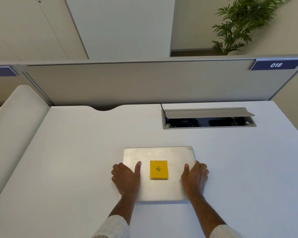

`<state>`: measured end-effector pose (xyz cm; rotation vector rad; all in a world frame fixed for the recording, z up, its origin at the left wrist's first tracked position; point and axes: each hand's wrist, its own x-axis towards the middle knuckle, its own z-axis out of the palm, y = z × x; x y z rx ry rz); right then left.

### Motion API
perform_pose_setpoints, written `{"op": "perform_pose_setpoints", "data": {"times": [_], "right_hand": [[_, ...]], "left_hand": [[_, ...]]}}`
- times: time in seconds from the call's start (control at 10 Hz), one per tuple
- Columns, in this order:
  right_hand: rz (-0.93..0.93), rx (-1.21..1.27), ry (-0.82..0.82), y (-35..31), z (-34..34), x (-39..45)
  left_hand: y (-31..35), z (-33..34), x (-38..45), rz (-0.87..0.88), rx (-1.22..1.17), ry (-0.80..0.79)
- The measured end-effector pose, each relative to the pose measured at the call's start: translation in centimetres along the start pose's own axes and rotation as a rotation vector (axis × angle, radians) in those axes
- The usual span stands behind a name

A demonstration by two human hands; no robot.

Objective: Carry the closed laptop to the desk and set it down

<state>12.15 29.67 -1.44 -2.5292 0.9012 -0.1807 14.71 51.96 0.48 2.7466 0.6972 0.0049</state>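
Observation:
A closed silver laptop (159, 153) lies flat on the white desk (76, 160), with a yellow sticky note (159, 169) on its lid. My left hand (126, 177) grips the laptop's left edge, thumb on the lid and fingers curled over the side. My right hand (194, 177) grips the right edge the same way. Whether the laptop rests fully on the desk or is slightly lifted cannot be told.
An open cable hatch (208, 119) with a raised grey flap sits in the desk at the back right. A grey partition (144, 83) with a label 018 (276, 65) stands behind the desk. A rounded white divider (15, 126) runs along the left. A plant (239, 26) stands beyond.

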Motion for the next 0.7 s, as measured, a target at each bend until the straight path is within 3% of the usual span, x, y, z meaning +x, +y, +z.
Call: {"op": "perform_pose_setpoints", "data": {"times": [0.6, 0.7], "right_hand": [[-0.042, -0.038, 0.041, 0.31, 0.00, -0.63], [-0.131, -0.045, 0.077, 0.02, 0.27, -0.78]], "left_hand": [[-0.51, 0.02, -0.04, 0.026, -0.014, 0.010], [-0.95, 0.62, -0.35, 0.125, -0.041, 0.054]]}}
